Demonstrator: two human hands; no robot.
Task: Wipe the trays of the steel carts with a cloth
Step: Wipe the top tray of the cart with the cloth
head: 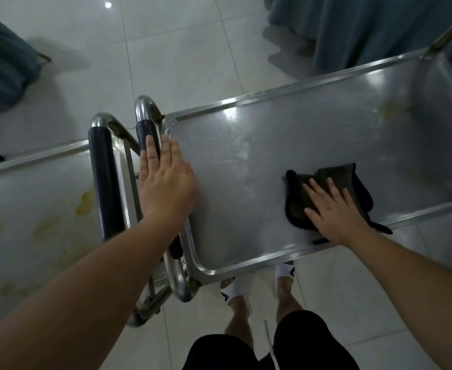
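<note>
While the left hand (166,182) lies flat on the handle (148,137), the right hand (331,209) presses spread-fingered on the dark cloth (297,193).

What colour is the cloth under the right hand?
The cloth is dark, nearly black, seen in the head view, pressed flat on the steel tray by the right hand.

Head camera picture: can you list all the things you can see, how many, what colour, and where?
steel cart trays: two, silver, one right, one left with yellowish stains
cart handles: two, black grips on steel, side by side between the trays
cloth: one, dark, on right tray
drapes: two, blue-grey, top corners
floor tiles: pale
sandals: two, white
left hand: flat on a handle
right hand: flat on cloth
</note>
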